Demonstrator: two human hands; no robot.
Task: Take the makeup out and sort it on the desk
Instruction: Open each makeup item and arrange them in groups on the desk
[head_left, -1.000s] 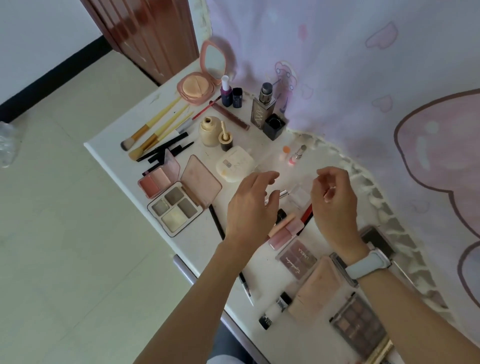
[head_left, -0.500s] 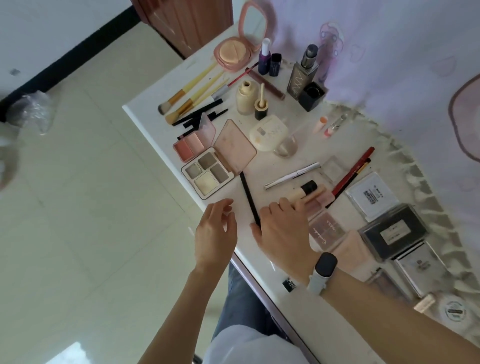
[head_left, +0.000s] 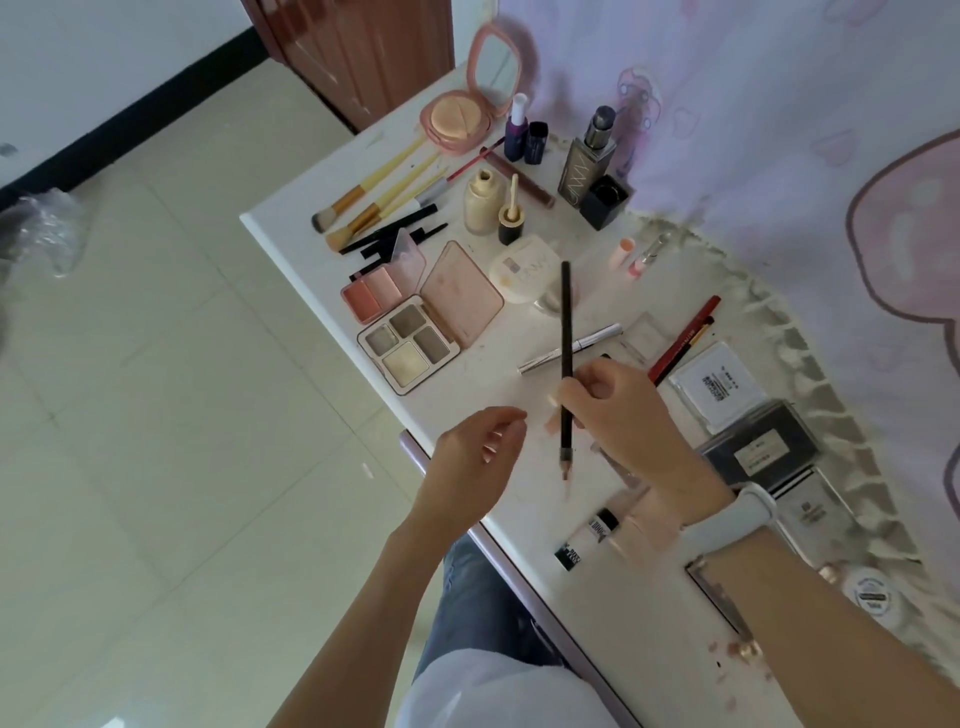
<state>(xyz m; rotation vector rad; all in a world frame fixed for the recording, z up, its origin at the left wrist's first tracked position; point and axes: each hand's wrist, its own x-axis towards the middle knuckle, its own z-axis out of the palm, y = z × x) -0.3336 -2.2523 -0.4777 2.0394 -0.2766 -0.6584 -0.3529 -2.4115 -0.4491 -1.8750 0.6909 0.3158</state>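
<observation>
At the centre of the frame the right hand (head_left: 618, 410) pinches a long black eyebrow pencil (head_left: 565, 332) partway along its shaft, lifted clear of the table (head_left: 291, 228) with one end toward the top of the frame and the brownish tip toward the bottom. Just left of it the left hand (head_left: 475, 457) hovers over the table's near edge, fingers loosely curled and holding nothing. The step in hand looks like sorting this pencil into its group; the next move probably calls for carrying it to the upper left, where the black pencils (head_left: 400, 236) lie beside the brushes, and laying it parallel (their exact number is hard to tell). Counted outward: three wooden-handled brushes (head_left: 374, 200), one silver mascara tube (head_left: 571, 348) lying under the lifted pencil, two red pencils (head_left: 685, 338) at right, one blush palette (head_left: 374, 288) and one four-pan eyeshadow palette (head_left: 408, 340) at centre left, and one open powder compact (head_left: 460, 122) at the top.
</observation>
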